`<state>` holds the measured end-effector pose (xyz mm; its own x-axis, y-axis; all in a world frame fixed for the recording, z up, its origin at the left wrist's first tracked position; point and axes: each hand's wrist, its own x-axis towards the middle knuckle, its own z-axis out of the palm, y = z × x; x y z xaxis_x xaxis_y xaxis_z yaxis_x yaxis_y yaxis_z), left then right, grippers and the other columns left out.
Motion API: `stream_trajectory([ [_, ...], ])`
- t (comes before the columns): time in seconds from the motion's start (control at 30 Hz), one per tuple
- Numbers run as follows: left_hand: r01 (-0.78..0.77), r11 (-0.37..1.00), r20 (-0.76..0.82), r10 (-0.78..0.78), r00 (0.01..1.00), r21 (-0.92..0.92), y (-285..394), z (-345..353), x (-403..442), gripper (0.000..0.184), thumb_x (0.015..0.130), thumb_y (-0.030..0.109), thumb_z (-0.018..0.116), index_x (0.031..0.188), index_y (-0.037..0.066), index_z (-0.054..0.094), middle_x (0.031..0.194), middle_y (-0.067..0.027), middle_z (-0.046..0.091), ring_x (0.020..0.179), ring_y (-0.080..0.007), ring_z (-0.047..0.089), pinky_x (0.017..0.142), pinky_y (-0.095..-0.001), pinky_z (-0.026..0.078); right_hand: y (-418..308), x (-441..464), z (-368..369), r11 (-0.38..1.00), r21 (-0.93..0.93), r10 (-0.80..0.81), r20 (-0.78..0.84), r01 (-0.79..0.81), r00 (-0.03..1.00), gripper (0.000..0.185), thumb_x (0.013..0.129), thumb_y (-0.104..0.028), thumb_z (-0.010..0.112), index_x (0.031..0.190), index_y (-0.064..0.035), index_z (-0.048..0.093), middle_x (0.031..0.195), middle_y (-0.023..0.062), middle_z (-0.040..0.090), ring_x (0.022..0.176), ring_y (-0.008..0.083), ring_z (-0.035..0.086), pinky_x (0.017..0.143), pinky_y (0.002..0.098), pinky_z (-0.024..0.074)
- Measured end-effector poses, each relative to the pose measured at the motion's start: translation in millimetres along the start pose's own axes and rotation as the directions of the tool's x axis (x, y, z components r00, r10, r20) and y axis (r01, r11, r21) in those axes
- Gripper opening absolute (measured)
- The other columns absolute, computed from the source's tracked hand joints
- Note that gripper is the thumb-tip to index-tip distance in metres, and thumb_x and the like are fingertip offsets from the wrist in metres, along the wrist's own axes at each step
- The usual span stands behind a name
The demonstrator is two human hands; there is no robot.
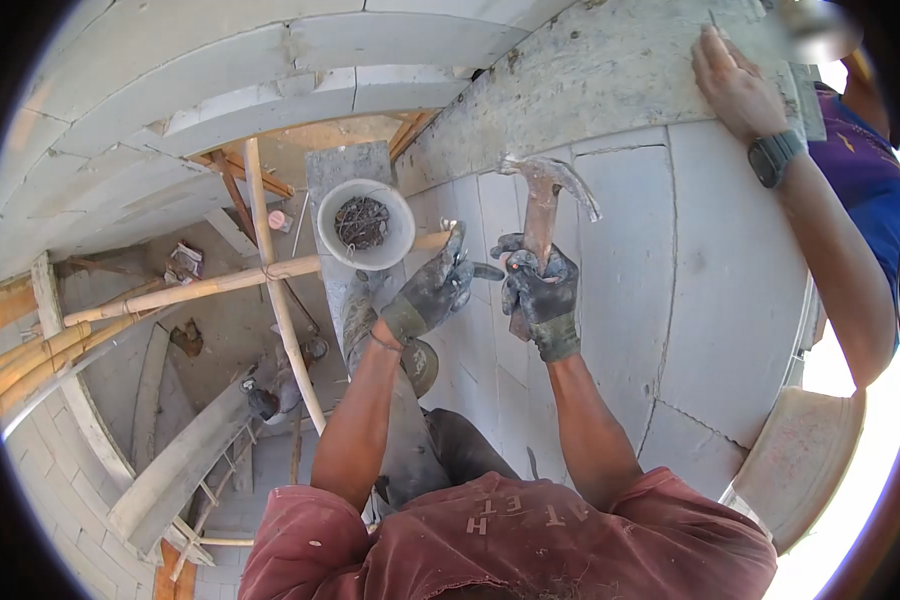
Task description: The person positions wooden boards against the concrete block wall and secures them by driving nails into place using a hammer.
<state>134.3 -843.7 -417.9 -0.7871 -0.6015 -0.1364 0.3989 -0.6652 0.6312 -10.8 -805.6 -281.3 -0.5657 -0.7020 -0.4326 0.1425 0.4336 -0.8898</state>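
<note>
My right hand, in a dark, dusty glove, is closed around the handle of a claw hammer, whose worn metal head points up and away from me. Just to its left is my left hand, gloved too, with its fingers apart and one pointing toward the hammer. I cannot make out anything held in it. A white bucket with dark nails or metal bits inside stands on a narrow plank, beyond my left hand. Both hands are in front of a wall of pale blocks.
Bamboo poles cross at the left, tied together, above a lower floor with another person far down. At the upper right, a co-worker's hand with a watch presses on a grey board. A tan container is at the lower right.
</note>
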Motion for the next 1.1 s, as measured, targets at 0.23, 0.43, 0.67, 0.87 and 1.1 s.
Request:
stream_trajectory([
  [0.23, -0.180, 0.105, 0.160, 0.170, 0.972, 0.978, 83.0, 103.3, -37.6, 0.051, 0.086, 0.023, 0.061, 0.134, 0.006, 0.054, 0.103, -0.0126, 0.065, 0.100, -0.0335, 0.059, 0.086, -0.0494, 0.045, -31.8, -54.8, -24.1, 1.000, 0.023, -0.016, 0.183, 0.012, 0.983, 0.014, 0.085, -0.009, 0.070, 0.097, -0.0016, 0.068, 0.074, 0.0012, 0.065, 0.055, 0.0060, 0.054, 0.046, 0.0238, 0.0437],
  [0.43, -0.188, 0.173, 0.182, 0.049, 0.982, 0.967, 65.7, 126.6, -73.7, 0.051, 0.087, 0.022, 0.059, 0.135, 0.008, 0.052, 0.119, -0.0138, 0.063, 0.109, -0.0322, 0.058, 0.094, -0.0460, 0.043, -42.3, -110.4, -53.0, 0.992, 0.124, -0.009, 0.199, -0.016, 0.980, 0.017, 0.085, -0.011, 0.069, 0.097, 0.0006, 0.066, 0.070, 0.0042, 0.064, 0.050, 0.0093, 0.054, 0.045, 0.0234, 0.0434],
  [0.67, -0.250, 0.076, 0.217, 0.305, 0.928, 0.965, 70.5, 191.2, -108.6, 0.042, 0.094, 0.022, 0.054, 0.133, 0.006, 0.054, 0.123, -0.0128, 0.063, 0.112, -0.0290, 0.059, 0.096, -0.0414, 0.045, -52.8, -140.2, -82.7, 0.987, 0.162, -0.023, 0.138, 0.001, 0.990, 0.010, 0.085, -0.004, 0.066, 0.094, -0.0012, 0.067, 0.075, 0.0029, 0.065, 0.056, 0.0082, 0.057, 0.047, 0.0246, 0.0463],
  [0.87, 0.180, 0.981, -0.370, -0.193, 0.909, -0.069, 27.2, 138.6, -109.4, 0.027, 0.097, 0.024, 0.054, 0.121, 0.010, 0.060, 0.093, -0.0015, 0.064, 0.066, -0.0098, 0.057, 0.060, -0.0249, 0.051, -64.7, -145.3, -97.6, 0.983, 0.176, -0.045, -0.037, 0.050, 0.998, 0.006, 0.083, -0.001, 0.061, 0.089, -0.0008, 0.064, 0.067, 0.0031, 0.059, 0.049, 0.0101, 0.054, 0.042, 0.0259, 0.0443],
  [1.1, 0.144, 0.942, -0.393, -0.014, 0.919, 0.303, 47.8, 189.0, -109.9, 0.023, 0.095, 0.022, 0.061, 0.115, 0.012, 0.065, 0.086, 0.0042, 0.063, 0.059, -0.0041, 0.046, 0.053, -0.0223, 0.038, -77.5, -147.3, -87.9, 0.937, 0.348, 0.053, -0.046, -0.034, 0.997, 0.010, 0.084, 0.001, 0.060, 0.094, 0.0002, 0.061, 0.068, 0.0043, 0.056, 0.047, 0.0138, 0.053, 0.041, 0.0281, 0.0448],
])
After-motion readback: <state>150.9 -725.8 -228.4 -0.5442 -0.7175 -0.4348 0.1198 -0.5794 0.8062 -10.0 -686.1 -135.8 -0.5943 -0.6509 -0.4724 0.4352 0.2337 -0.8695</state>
